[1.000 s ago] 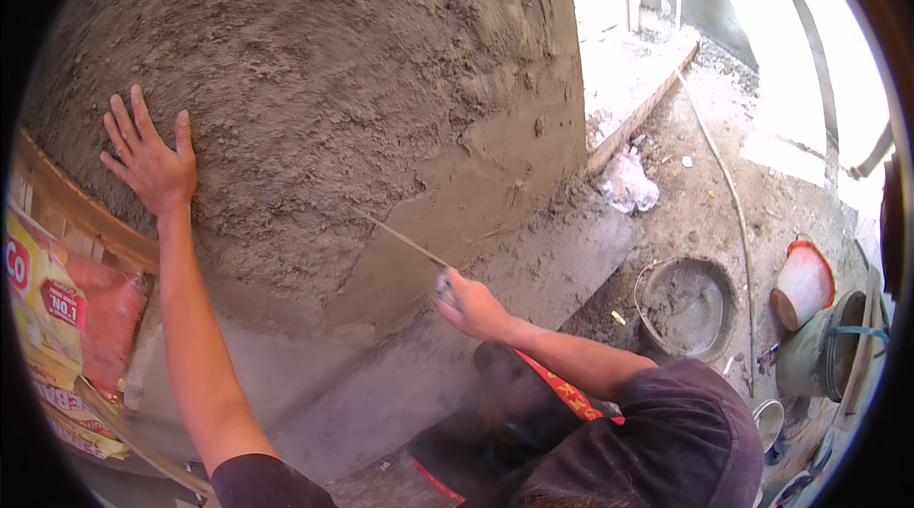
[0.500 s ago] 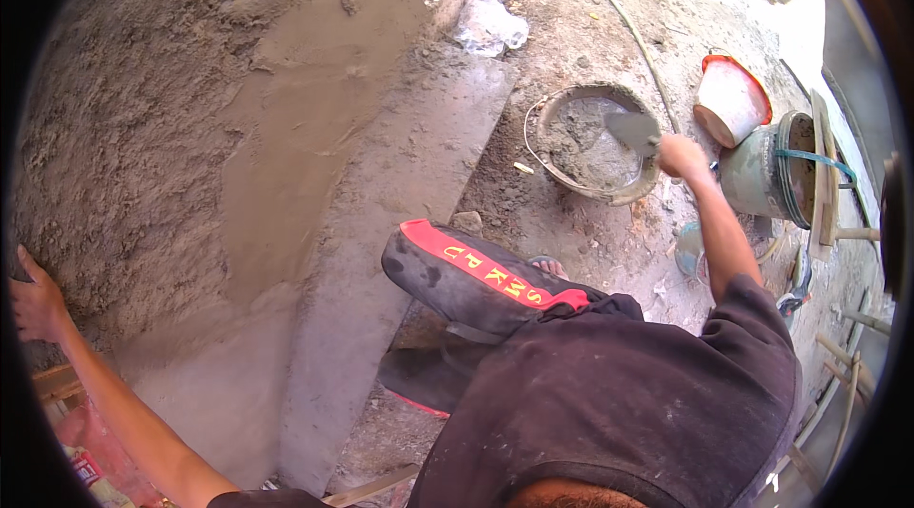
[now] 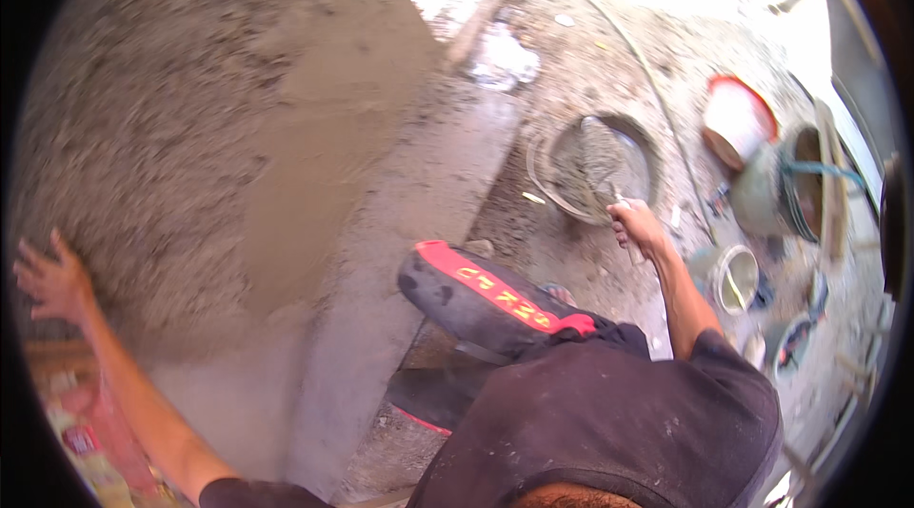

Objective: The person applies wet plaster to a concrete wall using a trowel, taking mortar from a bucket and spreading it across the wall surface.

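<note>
Grey, rounded metal trowel [image 3: 602, 165], bare-bladed a half second ago, now looks heaped with wet grey mortar [image 3: 597, 140] over the round dark bucket [image 3: 656, 156], so a scoop seems taken. Right hand [image 3: 639, 226] grips its handle, forearm stretched outward; left hand [image 3: 55, 281], empty, fingers spread wide, lies against the rough grey-brown plastered wall [image 3: 181, 146].

My right fingers [image 3: 622, 233] are holding a trowel [image 3: 601, 158] at the near rim of a round mortar tub [image 3: 654, 154]; its walls are hemming the blade in, while the space above is lying open. Rightward, a hose [image 3: 644, 59], a red-rimmed bucket [image 3: 738, 120] and a green bucket [image 3: 764, 186] are crowding the floor. Leftward, a gap is running over the concrete ledge [image 3: 419, 186], between my knee [image 3: 433, 270] and a plastic bag [image 3: 505, 59]. The mortar-covered wall [image 3: 157, 141] is barring my left hand [image 3: 59, 285].
</note>
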Demonstrator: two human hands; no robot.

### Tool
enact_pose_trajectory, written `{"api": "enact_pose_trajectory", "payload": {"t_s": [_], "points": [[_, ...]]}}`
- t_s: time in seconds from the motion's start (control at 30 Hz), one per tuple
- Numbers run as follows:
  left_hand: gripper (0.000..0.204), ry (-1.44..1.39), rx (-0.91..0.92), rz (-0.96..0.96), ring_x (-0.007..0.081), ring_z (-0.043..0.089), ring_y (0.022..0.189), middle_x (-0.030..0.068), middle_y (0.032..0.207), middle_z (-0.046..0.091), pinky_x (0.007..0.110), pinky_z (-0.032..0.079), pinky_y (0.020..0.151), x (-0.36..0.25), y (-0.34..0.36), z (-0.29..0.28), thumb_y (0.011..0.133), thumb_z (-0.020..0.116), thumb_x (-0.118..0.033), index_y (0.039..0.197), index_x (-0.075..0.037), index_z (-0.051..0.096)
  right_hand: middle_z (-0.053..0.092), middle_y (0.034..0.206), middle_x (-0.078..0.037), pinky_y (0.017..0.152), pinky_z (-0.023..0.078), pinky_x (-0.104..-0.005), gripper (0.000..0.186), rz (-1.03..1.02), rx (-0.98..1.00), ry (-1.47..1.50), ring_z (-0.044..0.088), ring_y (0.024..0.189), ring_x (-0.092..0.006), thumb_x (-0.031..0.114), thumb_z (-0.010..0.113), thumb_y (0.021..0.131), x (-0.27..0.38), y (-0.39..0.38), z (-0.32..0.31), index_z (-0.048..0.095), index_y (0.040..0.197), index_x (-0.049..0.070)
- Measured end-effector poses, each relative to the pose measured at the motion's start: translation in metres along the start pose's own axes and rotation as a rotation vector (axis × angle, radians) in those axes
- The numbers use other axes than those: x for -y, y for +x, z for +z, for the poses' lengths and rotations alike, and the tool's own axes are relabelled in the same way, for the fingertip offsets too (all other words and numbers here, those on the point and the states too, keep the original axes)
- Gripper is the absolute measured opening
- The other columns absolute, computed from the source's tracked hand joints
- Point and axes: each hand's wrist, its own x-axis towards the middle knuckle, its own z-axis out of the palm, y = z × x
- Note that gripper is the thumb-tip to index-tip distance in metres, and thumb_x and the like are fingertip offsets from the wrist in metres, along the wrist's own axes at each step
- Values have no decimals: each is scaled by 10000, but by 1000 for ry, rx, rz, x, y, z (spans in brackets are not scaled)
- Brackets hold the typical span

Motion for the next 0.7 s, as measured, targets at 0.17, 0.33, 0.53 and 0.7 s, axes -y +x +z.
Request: {"api": "enact_pose_trajectory", "payload": {"t_s": [0.17, 0.33, 0.53, 0.7], "points": [[721, -111, -88, -90, 325, 310, 1440, 119, 1571, 313, 721, 263, 1049, -16, 60, -27, 943, 432, -666, 1526, -259, 313, 490, 659, 6, 432, 392, -258, 105, -314, 17, 629, 469, 486, -103, 175, 584, 927, 102, -22, 73, 509, 890, 111], [719, -126, 8, -78, 317, 229, 1478, 94, 1609, 233, 717, 208, 1085, -4, 37, -24, 965, 387, -650, 1555, -263, 246, 518, 726, -20, 462, 465, -250, 98, -883, -330, 803, 504, 548, -100, 158, 532, 993, 181, 18, 165, 477, 991, 77], [720, -163, -10, -116, 296, 225, 1481, 59, 1617, 223, 681, 185, 1120, -19, 48, -28, 968, 376, -649, 1560, -266, 227, 509, 688, -87, 501, 475, -347, 163, -1197, -1060, 305, 521, 580, -190, 161, 433, 995, 272, 133, 289, 477, 944, 14], [731, -130, 24, -103, 290, 232, 1480, 54, 1617, 225, 677, 195, 1120, -18, 43, -18, 961, 395, -647, 1561, -266, 225, 625, 811, -278, 696, 520, -512, 513, -1284, -27, -193, 636, 759, -457, 196, 599, 879, 188, 54, 461, 455, 1291, -73]]}}
